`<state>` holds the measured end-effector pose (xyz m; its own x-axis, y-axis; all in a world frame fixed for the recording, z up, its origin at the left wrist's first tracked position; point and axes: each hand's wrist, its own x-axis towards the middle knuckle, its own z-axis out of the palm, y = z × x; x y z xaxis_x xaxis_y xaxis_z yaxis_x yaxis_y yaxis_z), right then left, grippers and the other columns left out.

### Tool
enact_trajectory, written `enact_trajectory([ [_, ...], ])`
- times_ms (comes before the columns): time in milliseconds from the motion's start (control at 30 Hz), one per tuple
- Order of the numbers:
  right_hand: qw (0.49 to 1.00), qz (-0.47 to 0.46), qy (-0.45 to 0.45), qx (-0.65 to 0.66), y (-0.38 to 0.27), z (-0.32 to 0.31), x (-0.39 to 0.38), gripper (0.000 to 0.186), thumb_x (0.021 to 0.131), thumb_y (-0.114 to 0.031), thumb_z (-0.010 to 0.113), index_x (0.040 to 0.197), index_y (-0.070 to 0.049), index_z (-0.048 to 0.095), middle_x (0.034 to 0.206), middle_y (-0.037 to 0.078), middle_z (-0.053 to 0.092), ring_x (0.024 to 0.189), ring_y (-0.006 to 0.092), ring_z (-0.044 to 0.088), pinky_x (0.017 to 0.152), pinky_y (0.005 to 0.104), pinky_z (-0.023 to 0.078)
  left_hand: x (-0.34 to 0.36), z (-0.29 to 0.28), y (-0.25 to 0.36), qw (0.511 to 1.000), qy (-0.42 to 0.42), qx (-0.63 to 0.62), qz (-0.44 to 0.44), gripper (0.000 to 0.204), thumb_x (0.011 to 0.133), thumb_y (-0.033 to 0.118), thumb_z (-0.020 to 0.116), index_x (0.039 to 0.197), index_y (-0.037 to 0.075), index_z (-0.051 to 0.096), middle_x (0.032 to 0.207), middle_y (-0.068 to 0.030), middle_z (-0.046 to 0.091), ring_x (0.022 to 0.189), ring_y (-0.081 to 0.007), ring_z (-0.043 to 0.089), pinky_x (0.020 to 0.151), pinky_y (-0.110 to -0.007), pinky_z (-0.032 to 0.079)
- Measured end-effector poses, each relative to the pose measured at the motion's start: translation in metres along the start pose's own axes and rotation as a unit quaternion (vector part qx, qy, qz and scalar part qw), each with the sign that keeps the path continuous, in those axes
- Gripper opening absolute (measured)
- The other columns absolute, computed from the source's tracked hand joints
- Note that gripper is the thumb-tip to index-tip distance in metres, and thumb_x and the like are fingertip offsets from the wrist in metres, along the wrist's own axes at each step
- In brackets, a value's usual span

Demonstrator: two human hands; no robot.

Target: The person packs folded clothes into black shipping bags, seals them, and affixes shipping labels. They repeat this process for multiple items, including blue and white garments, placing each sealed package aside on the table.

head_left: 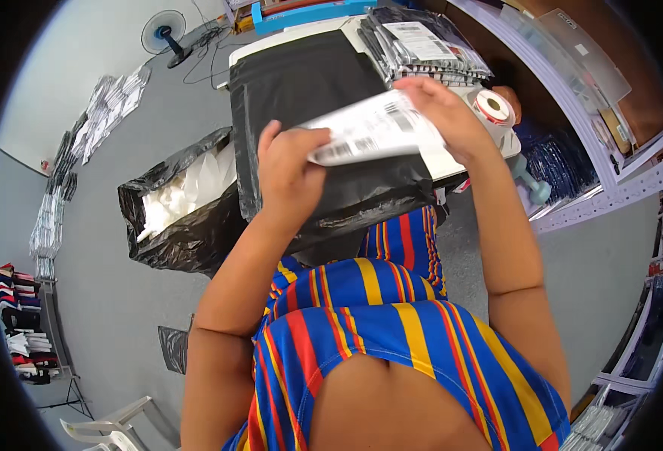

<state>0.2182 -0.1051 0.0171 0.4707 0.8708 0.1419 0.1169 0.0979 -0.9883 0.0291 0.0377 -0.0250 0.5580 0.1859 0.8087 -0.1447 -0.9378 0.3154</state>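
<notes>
Stretched between my two hands is a white printed shipping label [373,129], held at a tilt above a black plastic mailing bag [301,83]. My left hand [292,167] pinches the label's left end, while my right hand [448,113] grips its right end from above. The bag lies flat across the table and hangs over its near edge. Beyond my right hand is a stack of black packed parcels [421,45] with white labels on top. A roll of labels [493,107] stands just right of that hand.
A black bin bag [188,240] with white scraps sits on the floor at the left. Packed parcels [113,105] line the left wall, near a fan [164,34]. Purple shelving [572,113] runs along the right. A white chair [113,432] is at the lower left.
</notes>
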Motion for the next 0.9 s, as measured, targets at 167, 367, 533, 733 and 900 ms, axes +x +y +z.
enact_trajectory([
  [167,0.977,-0.121,-0.047,-0.17,0.022,0.013,-0.033,0.046,0.075,-0.036,0.06,0.106,-0.002,0.05,0.106,0.008,0.049,0.098,0.0132,0.045,0.077,0.0268,0.041,-0.017,-0.026,0.021,0.884,-0.002,-0.332,-0.329,0.044,0.075,-0.001,0.058,0.114,0.005,0.04,0.096,-0.0061,0.049,0.086,-0.0127,0.051,0.077,-0.025,0.042],
  [367,0.996,0.082,0.017,0.007,0.01,0.066,-0.043,0.03,0.071,-0.016,0.066,0.093,0.003,0.056,0.08,0.005,0.06,0.074,0.0106,0.055,0.072,0.0224,0.042,-0.038,-0.053,0.024,0.794,0.075,-0.459,-0.391,0.046,0.081,0.006,0.052,0.121,0.001,0.031,0.105,-0.0103,0.051,0.093,-0.0144,0.051,0.081,-0.026,0.04],
  [533,0.991,0.117,-0.023,0.066,0.03,0.074,-0.044,0.028,0.075,-0.02,0.062,0.091,0.004,0.058,0.083,0.007,0.06,0.078,0.0112,0.055,0.072,0.0225,0.042,-0.058,-0.067,0.014,0.75,0.095,-0.465,-0.46,0.02,0.084,0.013,0.05,0.099,0.0,0.05,0.088,-0.0037,0.057,0.079,-0.0075,0.051,0.073,-0.02,0.039],
  [733,0.987,0.157,-0.025,0.011,0.037,0.083,-0.049,0.029,0.078,-0.024,0.059,0.088,0.003,0.06,0.079,0.006,0.06,0.071,0.0096,0.054,0.067,0.0223,0.042,-0.08,-0.078,0.013,0.762,0.154,-0.401,-0.484,0.015,0.084,0.017,0.052,0.082,0.002,0.056,0.075,0.0013,0.056,0.068,-0.0043,0.048,0.063,-0.018,0.038],
  [900,0.966,0.198,0.104,-0.132,0.045,0.017,-0.066,0.024,0.079,-0.02,0.058,0.086,0.003,0.06,0.072,0.002,0.057,0.062,0.0068,0.051,0.055,0.0193,0.039,-0.184,-0.153,-0.037,0.772,0.182,-0.166,-0.586,0.019,0.083,0.021,0.051,0.079,0.003,0.057,0.065,0.0019,0.051,0.057,-0.0042,0.042,0.049,-0.021,0.033],
])
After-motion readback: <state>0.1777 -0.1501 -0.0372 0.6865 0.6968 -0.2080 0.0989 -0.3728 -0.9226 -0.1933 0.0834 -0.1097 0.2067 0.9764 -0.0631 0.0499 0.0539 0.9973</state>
